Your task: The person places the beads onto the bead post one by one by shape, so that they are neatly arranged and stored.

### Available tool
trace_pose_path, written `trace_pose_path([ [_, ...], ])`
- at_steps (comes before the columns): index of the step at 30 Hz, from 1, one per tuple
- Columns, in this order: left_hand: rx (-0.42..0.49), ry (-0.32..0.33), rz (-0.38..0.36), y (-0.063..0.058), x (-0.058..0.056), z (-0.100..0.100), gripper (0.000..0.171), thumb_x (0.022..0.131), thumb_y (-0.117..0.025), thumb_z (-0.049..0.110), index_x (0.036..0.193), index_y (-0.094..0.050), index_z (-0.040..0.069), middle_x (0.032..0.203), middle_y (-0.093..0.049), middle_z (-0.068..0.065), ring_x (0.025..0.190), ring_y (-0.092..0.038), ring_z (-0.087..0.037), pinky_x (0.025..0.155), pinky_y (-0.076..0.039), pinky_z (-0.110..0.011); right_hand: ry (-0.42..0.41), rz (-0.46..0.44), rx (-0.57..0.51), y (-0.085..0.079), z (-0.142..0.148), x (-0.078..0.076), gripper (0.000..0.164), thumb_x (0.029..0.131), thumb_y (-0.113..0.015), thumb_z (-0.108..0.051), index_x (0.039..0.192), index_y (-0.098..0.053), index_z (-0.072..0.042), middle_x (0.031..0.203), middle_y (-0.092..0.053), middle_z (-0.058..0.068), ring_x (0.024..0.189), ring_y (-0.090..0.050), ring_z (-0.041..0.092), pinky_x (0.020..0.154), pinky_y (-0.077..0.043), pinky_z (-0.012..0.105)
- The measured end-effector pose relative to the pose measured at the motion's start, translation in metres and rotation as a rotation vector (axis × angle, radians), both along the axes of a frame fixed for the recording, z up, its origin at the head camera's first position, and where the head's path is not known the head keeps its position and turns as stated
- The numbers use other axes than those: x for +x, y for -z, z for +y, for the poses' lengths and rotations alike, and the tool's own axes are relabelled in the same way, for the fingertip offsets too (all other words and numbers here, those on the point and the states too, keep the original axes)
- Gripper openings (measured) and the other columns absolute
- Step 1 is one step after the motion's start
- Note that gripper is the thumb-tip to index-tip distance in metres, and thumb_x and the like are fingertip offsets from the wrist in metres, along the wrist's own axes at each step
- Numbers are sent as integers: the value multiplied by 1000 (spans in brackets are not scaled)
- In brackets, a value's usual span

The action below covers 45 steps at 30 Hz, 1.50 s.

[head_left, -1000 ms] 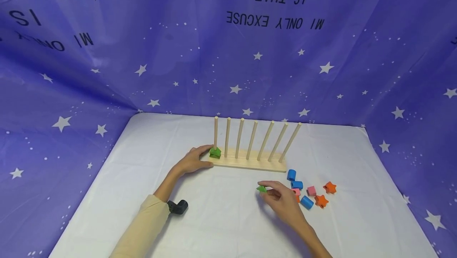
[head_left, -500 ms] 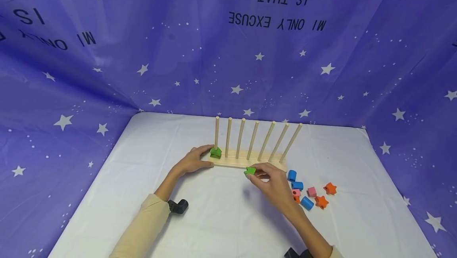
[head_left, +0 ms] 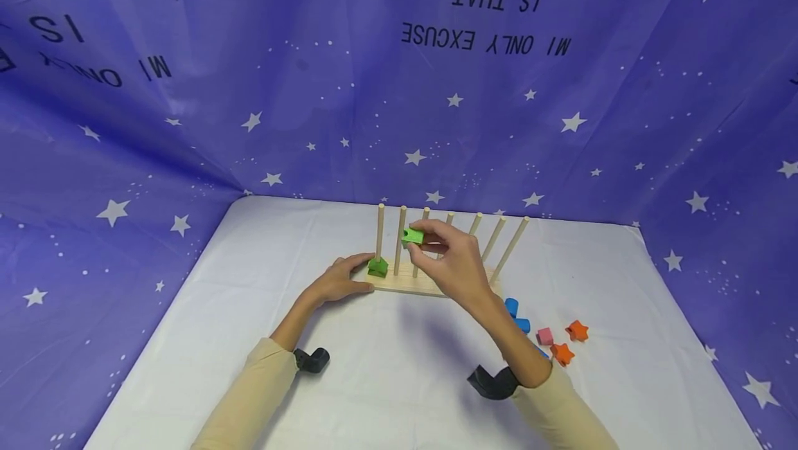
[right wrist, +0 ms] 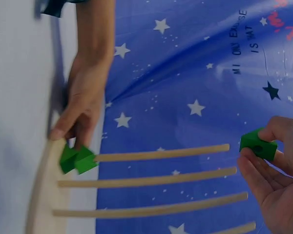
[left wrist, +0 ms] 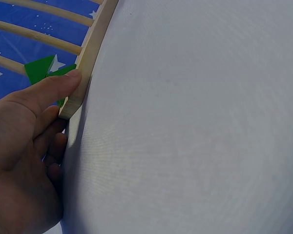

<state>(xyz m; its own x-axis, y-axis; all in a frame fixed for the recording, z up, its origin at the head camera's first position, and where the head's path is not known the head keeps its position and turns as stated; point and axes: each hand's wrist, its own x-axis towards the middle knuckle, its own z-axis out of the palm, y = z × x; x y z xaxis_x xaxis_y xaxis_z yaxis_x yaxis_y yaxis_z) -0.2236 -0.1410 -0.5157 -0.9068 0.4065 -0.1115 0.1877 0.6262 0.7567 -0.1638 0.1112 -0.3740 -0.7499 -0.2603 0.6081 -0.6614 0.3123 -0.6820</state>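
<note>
A wooden peg board (head_left: 408,284) with a row of several upright pegs stands on the white table. Two green triangular beads (right wrist: 79,160) are stacked at the foot of its leftmost peg. My left hand (head_left: 338,280) grips the board's left end, with the thumb (left wrist: 63,84) against the front edge and the fingers partly hidden behind it. Between right thumb and fingertips, my right hand (head_left: 454,256) pinches another green triangular bead (head_left: 413,236), whose hole shows. This bead is held in the air near the tops of the left pegs, touching none in the right wrist view.
Right of the board lie blue cylinder beads (head_left: 522,325), a pink cube bead (head_left: 545,336) and orange star beads (head_left: 578,330), some hidden by my right arm. A blue star-printed cloth (head_left: 399,124) walls the back and sides of the table.
My right hand has carried its green bead up and to the left, from over the table in front of the board to the peg tops. My left hand stays on the board.
</note>
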Motion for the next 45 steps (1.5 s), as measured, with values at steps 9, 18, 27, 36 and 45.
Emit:
trace_pose_path([
  [9,8,17,-3,2,-1,0,71,88,-77,30,151,-46,14,152,-44,-13,124,-43,-33,105,-34,-58,-7,28,-167,10,-33,-46,29,95,-71,-19,118,-66,-3,115,-67,10,110,-64,24,97,-49,38],
  [18,-1,14,-13,2,-3,-2,72,89,-77,32,151,-45,14,153,-43,-12,124,-42,-32,106,-33,-58,72,-81,-234,-6,-59,-42,30,91,-71,-1,119,-64,6,118,-66,17,116,-61,26,104,-43,32],
  [27,6,10,-15,3,-3,-2,73,88,-77,33,152,-45,15,153,-43,-11,124,-42,-32,106,-33,-57,147,-60,-145,10,-66,-44,30,95,-68,-7,122,-63,3,111,-69,14,103,-63,23,91,-49,36],
  [36,7,11,0,2,-2,-1,72,89,-77,31,151,-46,13,152,-44,-13,122,-43,-32,105,-34,-57,156,-113,-204,18,-68,-44,30,96,-67,-9,123,-62,3,113,-66,14,108,-61,25,94,-48,37],
  [45,16,9,2,0,0,0,72,88,-77,30,151,-46,12,152,-44,-12,121,-43,-31,105,-34,-56,72,-236,-303,29,-67,-41,35,96,-66,-5,128,-54,4,120,-62,20,119,-59,32,100,-46,43],
])
